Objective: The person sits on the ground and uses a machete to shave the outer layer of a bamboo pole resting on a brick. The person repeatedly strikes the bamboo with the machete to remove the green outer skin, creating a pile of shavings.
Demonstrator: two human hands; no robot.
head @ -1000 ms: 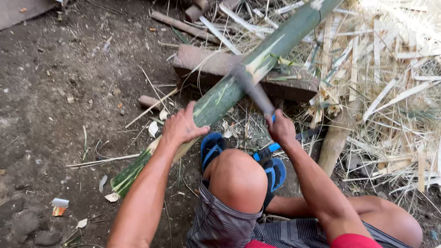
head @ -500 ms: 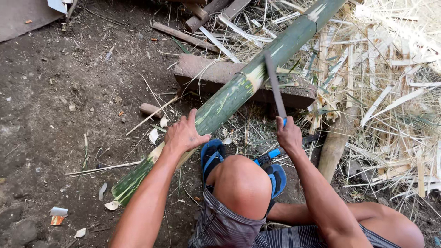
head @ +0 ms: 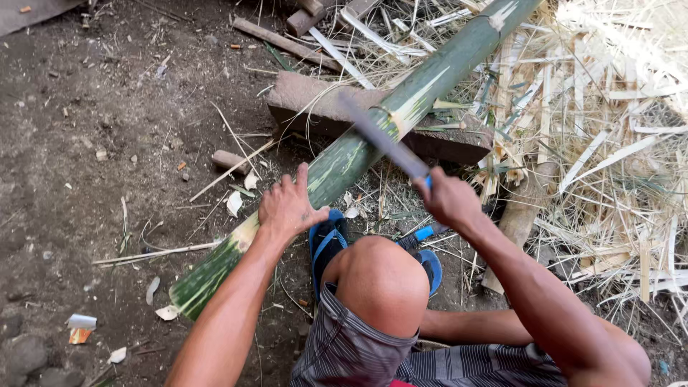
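Left hand (head: 289, 206) steadies smooth green bamboo pole (head: 373, 136); blade (head: 380, 137) blurred, perhaps steel

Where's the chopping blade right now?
In the head view, the blade is in the right hand, angled up-left over the green bamboo pole where it crosses the wooden block.

A small crumpled white-and-orange wrapper (head: 79, 328) lies on the dirt, lower left.

Place: outdoor bamboo-working yard
Ground: bare dirt floor (head: 93, 143)
Signs: green bamboo pole (head: 373, 136) on a wooden block (head: 459, 143); split bamboo strips (head: 602, 143) heaped beyond the fingers
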